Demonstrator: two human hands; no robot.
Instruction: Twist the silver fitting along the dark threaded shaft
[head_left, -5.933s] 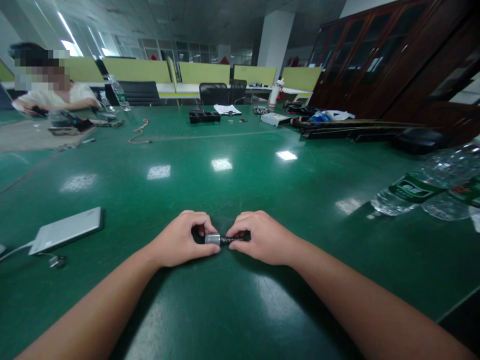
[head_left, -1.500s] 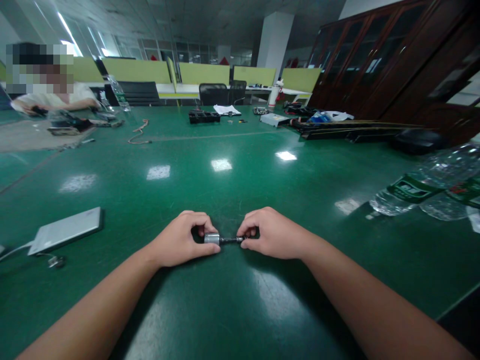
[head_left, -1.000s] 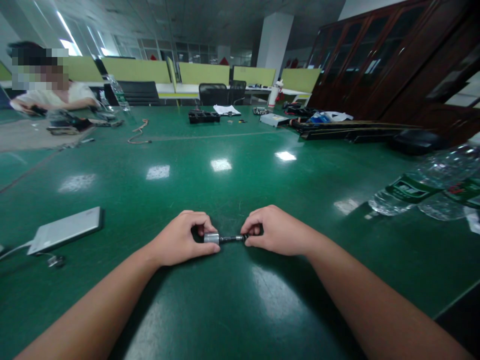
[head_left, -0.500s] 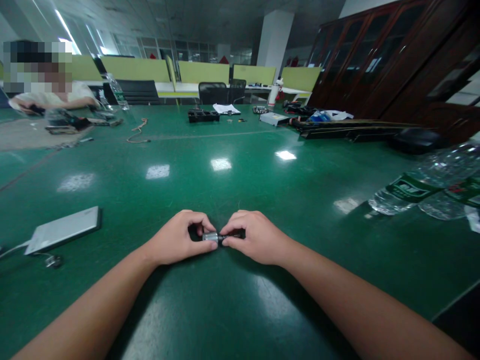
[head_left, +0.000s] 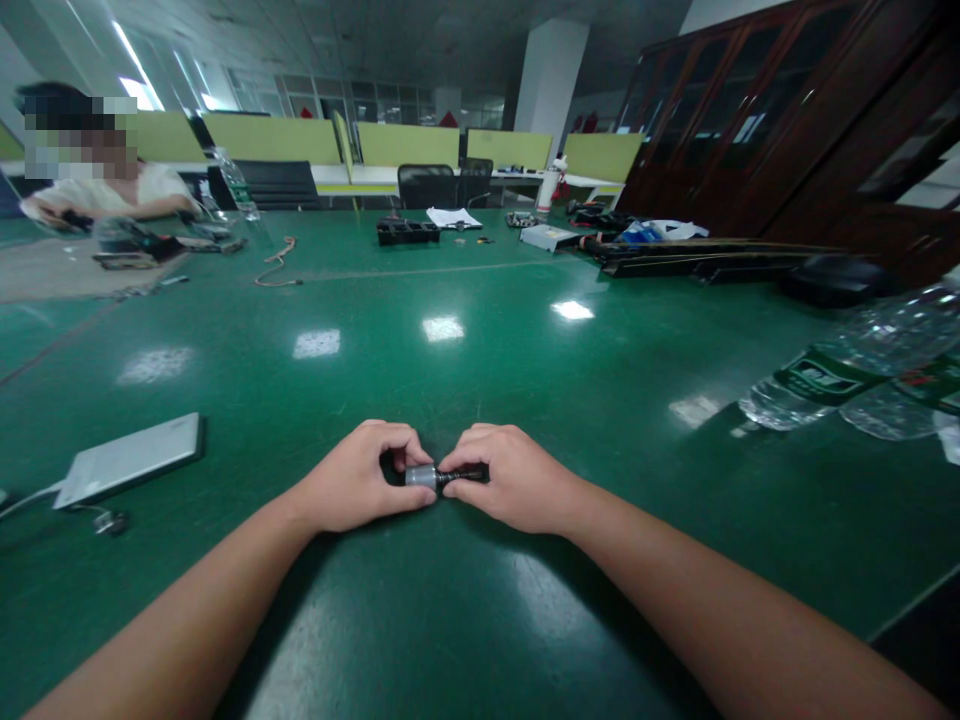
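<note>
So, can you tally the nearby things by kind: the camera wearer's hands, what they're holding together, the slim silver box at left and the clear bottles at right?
Hands (left hand, right hand): 2
Silver cylinder with dark shaft: 1
Slim silver box: 1
Clear plastic bottles: 2
Total: 6

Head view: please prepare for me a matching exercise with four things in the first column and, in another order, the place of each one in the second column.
Things
1. cylinder
2. rod
3. slab
4. paper

Places
A. on the table, to the left of both hands
B. in the grip of the right hand
C. near the table's far edge
D. in the grip of the left hand

Right pairs: 1-D, 2-B, 3-A, 4-C
</note>
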